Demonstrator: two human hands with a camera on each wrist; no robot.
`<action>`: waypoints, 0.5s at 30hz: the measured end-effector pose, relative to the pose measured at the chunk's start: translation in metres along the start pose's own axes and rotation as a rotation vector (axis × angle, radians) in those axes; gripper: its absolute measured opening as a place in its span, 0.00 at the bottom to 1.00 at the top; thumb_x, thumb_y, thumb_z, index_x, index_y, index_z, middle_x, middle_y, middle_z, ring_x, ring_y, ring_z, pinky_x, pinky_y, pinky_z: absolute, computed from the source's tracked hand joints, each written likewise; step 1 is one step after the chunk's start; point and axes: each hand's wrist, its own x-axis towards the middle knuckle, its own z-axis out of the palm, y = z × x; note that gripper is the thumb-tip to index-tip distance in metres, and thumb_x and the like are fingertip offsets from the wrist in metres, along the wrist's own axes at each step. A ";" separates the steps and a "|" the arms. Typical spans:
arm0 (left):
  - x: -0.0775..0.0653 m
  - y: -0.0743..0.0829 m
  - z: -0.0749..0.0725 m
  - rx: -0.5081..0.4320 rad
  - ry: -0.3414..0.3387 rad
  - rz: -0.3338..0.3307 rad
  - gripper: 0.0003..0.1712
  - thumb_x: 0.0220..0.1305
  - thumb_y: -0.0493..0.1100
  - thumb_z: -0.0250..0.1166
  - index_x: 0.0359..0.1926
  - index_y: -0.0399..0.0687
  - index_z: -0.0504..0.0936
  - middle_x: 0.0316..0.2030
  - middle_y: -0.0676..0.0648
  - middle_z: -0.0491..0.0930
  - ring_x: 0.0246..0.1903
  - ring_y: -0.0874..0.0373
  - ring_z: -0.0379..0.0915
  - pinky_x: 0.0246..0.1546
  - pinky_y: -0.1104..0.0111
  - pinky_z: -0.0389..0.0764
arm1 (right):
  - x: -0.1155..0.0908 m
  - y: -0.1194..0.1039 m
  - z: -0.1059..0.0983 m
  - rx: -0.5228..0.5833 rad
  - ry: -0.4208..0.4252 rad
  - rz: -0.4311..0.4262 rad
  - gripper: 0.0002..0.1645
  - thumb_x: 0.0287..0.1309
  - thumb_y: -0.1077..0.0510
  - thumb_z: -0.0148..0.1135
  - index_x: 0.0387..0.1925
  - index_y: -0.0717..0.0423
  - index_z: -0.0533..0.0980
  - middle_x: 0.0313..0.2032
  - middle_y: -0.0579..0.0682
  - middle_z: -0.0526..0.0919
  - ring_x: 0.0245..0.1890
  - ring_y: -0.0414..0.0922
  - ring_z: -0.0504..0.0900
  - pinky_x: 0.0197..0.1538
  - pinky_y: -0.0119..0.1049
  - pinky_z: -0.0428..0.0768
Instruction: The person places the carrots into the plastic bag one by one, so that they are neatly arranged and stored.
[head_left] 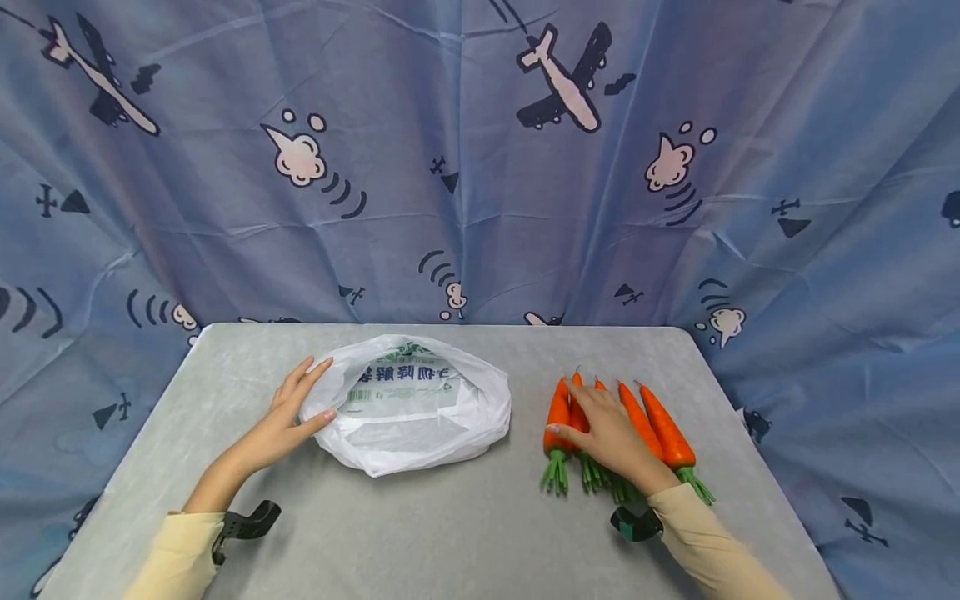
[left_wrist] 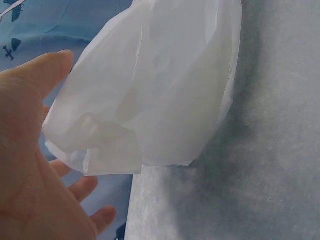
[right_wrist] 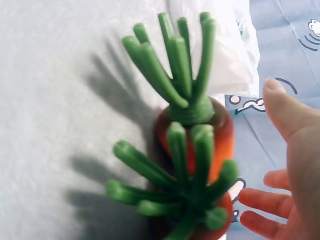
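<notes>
A white plastic bag (head_left: 491, 408) stands on the table with its mouth spread wide and printed characters showing inside. My left hand (head_left: 281, 425) is at the bag's left side, fingers and thumb stretched along its rim. In the left wrist view the thumb and fingers are spread apart beside the thin white plastic (left_wrist: 150, 100). To the right, several orange carrots (head_left: 667, 429) lie side by side, tips away from me and green stems (head_left: 555, 473) toward me. My right hand (head_left: 609, 425) is over the middle carrots with its fingers extended, partly hiding them. From the right wrist, the fingers show loosely spread beyond the stems (right_wrist: 182, 65).
The light grey table (head_left: 450, 542) has rounded far corners. Behind it hangs a blue curtain (head_left: 480, 167) printed with planes and clouds. Each wrist wears a black camera mount, the left one (head_left: 251, 521) close above the tabletop.
</notes>
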 end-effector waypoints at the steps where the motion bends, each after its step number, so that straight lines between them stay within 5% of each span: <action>1: 0.000 0.000 0.000 0.001 -0.002 -0.005 0.45 0.69 0.49 0.62 0.78 0.66 0.47 0.78 0.36 0.33 0.73 0.23 0.31 0.56 0.20 0.48 | -0.001 0.000 0.001 0.006 -0.005 0.009 0.53 0.56 0.31 0.64 0.74 0.55 0.60 0.67 0.63 0.71 0.70 0.65 0.63 0.72 0.69 0.51; 6: 0.000 0.000 0.001 0.010 -0.004 -0.012 0.46 0.69 0.50 0.62 0.79 0.66 0.46 0.78 0.35 0.33 0.73 0.22 0.32 0.56 0.20 0.47 | -0.004 0.001 0.007 0.037 -0.008 0.032 0.52 0.57 0.33 0.64 0.73 0.57 0.62 0.69 0.65 0.68 0.72 0.67 0.60 0.70 0.70 0.56; 15: 0.000 0.001 0.003 0.006 -0.002 -0.010 0.46 0.69 0.50 0.62 0.79 0.65 0.46 0.78 0.33 0.34 0.73 0.23 0.32 0.58 0.21 0.47 | -0.004 0.000 0.014 0.007 0.005 0.013 0.50 0.55 0.33 0.66 0.71 0.56 0.64 0.61 0.60 0.78 0.67 0.62 0.68 0.70 0.68 0.56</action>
